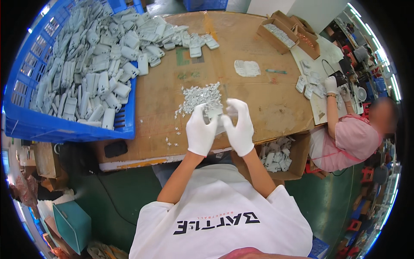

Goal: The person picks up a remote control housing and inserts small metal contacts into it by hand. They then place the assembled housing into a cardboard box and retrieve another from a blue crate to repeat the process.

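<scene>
My left hand (201, 133), in a white glove, is closed on a pale plastic housing (213, 108) with its thumb and fingers at the edges. My right hand (240, 131), gloved the same way, is just to the right of it. Its thumb and fingers are apart and bent toward the housing, and I see nothing held between them. A heap of tiny whitish parts (195, 96) lies just beyond my left hand, with a few strays (171, 141) nearer the table edge. The fine detail of the housing is blurred.
A blue crate (26, 95) piled with pale housings (101, 56) stands at the left, and more housings spill over the cardboard-covered table (164, 112). A white cloth (247, 68), a pen (276, 71) and small-part boxes (279, 38) lie farther back. A carton (297, 164) is below right; a co-worker (351, 134) sits right.
</scene>
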Tool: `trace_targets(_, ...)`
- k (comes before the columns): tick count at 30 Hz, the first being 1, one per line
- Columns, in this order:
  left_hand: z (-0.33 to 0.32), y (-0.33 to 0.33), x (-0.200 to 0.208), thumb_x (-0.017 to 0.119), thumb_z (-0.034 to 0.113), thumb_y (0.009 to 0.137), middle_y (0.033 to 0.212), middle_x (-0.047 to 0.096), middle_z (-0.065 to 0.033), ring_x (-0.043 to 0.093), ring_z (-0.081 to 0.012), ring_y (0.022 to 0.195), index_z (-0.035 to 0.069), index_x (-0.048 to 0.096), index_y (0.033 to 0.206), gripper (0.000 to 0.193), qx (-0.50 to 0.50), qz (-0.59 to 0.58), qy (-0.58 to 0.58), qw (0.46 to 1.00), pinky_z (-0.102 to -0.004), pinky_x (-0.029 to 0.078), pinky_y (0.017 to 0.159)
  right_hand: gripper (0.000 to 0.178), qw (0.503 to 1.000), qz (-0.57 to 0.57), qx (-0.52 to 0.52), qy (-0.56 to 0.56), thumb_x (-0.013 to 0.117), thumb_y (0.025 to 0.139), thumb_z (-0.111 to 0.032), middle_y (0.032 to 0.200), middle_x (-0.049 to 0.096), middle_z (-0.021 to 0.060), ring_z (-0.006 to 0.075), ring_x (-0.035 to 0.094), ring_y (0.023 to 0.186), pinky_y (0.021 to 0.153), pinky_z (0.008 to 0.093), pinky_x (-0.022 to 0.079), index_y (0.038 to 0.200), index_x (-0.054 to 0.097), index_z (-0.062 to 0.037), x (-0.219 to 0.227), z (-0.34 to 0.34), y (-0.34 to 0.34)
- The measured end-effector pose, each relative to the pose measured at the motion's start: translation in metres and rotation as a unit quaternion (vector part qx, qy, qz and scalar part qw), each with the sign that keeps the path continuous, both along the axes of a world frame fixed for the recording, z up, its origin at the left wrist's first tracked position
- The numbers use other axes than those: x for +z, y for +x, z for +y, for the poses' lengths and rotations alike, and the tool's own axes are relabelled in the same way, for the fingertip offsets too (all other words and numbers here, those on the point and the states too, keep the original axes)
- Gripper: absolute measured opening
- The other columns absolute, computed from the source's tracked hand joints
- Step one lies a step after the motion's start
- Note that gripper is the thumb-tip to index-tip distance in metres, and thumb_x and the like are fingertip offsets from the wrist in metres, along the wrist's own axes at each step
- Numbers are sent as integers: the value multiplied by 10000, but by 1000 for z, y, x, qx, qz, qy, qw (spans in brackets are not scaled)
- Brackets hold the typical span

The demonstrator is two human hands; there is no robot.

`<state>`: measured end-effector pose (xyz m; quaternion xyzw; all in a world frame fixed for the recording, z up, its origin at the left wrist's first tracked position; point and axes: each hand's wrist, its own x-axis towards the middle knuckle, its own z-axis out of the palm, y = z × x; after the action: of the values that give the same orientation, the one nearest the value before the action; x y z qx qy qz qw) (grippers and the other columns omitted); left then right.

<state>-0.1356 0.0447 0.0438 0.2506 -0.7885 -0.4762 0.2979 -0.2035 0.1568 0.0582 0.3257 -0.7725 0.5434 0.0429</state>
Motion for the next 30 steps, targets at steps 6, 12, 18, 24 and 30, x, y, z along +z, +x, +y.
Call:
trace_targets(6,-11,-56,-16,728,200,817,980,712,-211,711,-274,928,-29,621,1177,440,-160,-99,82,979,-370,538,820,198,933,295,-16,206,675,758,-100,940,569,42,242,584,814,714,375,504,932,585,-127,-31,27,-9)
trace_targets(12,-49,-138,-26,717,329,840,1254,562,-239,563,-368,1181,19,592,1240,521,-143,-50,-102,983,-434,461,1005,186,860,373,-148,316,612,799,-107,811,562,89,263,564,717,613,395,489,984,623,-109,-40,80,-124)
trace_targets(18,-144,-230,-28,690,332,848,1488,446,-124,418,-343,1364,174,517,1402,601,-68,-275,-408,868,-449,442,1072,163,792,292,-326,427,557,860,-100,933,656,140,335,646,859,779,492,527,996,644,-85,-68,219,-294)
trace_targets(24,-189,-177,-62,625,161,859,930,692,-83,653,-291,964,135,702,958,128,-55,-119,-452,882,-458,526,835,140,893,283,-120,328,608,829,-73,1013,645,138,322,642,934,815,423,530,969,618,-78,-43,109,-165)
trace_targets(30,-171,-116,-48,558,74,871,919,663,-98,660,-309,908,137,631,925,110,-51,-188,-447,873,-440,553,753,254,962,202,92,157,695,806,-52,1040,631,57,273,639,914,797,385,542,1038,618,-121,-64,17,-73)
